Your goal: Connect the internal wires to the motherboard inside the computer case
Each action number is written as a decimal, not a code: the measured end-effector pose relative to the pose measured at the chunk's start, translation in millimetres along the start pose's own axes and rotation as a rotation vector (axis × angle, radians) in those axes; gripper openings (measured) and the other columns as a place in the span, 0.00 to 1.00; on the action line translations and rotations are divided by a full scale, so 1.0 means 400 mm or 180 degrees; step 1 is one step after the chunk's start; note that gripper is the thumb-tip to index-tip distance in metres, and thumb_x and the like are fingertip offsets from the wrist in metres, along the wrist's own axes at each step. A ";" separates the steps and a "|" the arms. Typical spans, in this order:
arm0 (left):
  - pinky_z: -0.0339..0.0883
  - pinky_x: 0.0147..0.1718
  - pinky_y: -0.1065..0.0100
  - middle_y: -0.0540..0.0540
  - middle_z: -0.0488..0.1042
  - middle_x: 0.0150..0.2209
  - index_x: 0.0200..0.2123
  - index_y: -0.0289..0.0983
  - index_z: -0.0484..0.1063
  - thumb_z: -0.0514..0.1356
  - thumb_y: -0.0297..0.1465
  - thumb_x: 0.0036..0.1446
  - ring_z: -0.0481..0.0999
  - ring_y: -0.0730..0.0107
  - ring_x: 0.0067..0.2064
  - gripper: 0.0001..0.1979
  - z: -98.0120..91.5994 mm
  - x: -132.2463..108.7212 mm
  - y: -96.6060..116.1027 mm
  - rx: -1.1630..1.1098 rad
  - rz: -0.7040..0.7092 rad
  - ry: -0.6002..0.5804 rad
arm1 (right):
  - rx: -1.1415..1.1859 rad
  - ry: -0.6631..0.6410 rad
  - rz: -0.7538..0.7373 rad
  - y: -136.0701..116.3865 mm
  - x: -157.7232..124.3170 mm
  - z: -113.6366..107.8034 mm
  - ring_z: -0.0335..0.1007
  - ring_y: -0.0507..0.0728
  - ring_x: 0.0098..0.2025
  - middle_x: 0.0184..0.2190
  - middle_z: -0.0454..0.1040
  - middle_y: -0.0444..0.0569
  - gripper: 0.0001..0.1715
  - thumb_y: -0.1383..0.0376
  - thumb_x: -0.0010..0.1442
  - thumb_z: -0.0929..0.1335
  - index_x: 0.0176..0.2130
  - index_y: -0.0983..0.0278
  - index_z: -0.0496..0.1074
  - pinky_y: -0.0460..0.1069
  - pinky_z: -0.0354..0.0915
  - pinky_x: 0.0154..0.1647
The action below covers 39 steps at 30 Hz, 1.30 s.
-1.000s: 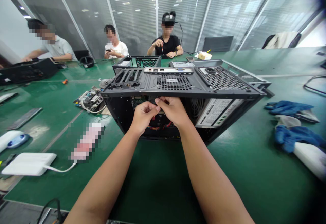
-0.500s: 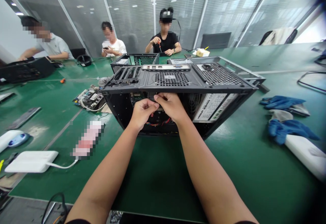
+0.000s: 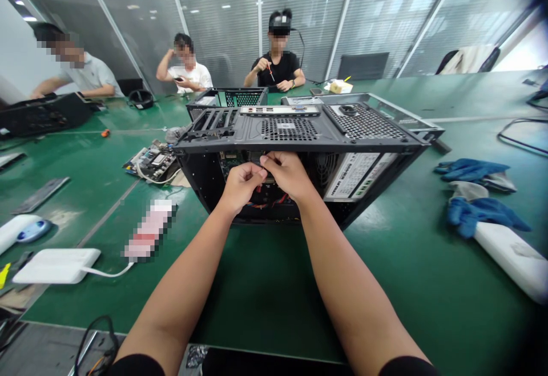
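A black computer case (image 3: 295,136) stands on the green table with its open side facing me and its vented rear panel on top. My left hand (image 3: 243,185) is inside the opening, thumb and index finger pinched together. Close beside it, my right hand (image 3: 289,173) is also closed in a pinch, its fingertips near the left ones. Whatever lies between the fingers is too small or hidden to make out. Behind my hands are a circuit board and coloured cables (image 3: 280,199). The power supply (image 3: 351,177), with a white label, sits at the case's right.
Left of the case lie a loose motherboard (image 3: 154,162), a phone (image 3: 149,230) cabled to a white power bank (image 3: 57,266), and a mouse (image 3: 34,230). Blue gloves (image 3: 488,213) and a white box (image 3: 509,256) are at right. Several people sit across the table (image 3: 385,284).
My hands stay pinched together in nearly the same place inside the case. My view has shifted slightly. Across the table, one seated person has raised a hand to their head.
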<state>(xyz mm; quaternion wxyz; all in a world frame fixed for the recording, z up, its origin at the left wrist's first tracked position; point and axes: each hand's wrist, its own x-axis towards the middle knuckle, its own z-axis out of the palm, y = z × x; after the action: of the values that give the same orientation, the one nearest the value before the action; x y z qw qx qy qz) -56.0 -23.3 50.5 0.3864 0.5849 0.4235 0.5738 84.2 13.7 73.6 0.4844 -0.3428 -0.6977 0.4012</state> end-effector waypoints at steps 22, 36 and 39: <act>0.61 0.22 0.74 0.51 0.72 0.22 0.27 0.34 0.72 0.70 0.35 0.48 0.67 0.78 0.21 0.12 0.001 0.001 -0.005 -0.0088 -0.0031 0.0142 | -0.0089 0.0166 0.0015 -0.016 0.000 0.005 0.56 0.50 0.23 0.17 0.62 0.41 0.15 0.60 0.56 0.66 0.21 0.63 0.65 0.48 0.50 0.26; 0.62 0.23 0.73 0.51 0.73 0.22 0.27 0.35 0.72 0.67 0.36 0.53 0.69 0.77 0.22 0.11 -0.001 0.004 -0.010 -0.0073 0.0025 -0.0050 | -0.0044 0.0123 0.0051 -0.015 0.000 0.002 0.58 0.51 0.25 0.20 0.65 0.42 0.15 0.59 0.57 0.66 0.23 0.64 0.67 0.48 0.54 0.29; 0.62 0.25 0.73 0.50 0.74 0.23 0.27 0.34 0.73 0.67 0.37 0.52 0.69 0.77 0.23 0.12 -0.001 0.004 -0.003 -0.0010 0.0061 -0.0089 | -0.0053 0.0121 0.0017 -0.012 0.000 0.002 0.57 0.51 0.25 0.20 0.65 0.42 0.16 0.58 0.57 0.66 0.23 0.64 0.66 0.48 0.53 0.29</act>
<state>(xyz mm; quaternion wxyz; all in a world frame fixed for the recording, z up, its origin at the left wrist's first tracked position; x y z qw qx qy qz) -56.7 -21.6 49.9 0.3877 0.5962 0.4115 0.5700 83.0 11.5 77.8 0.4936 -0.3562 -0.6908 0.3902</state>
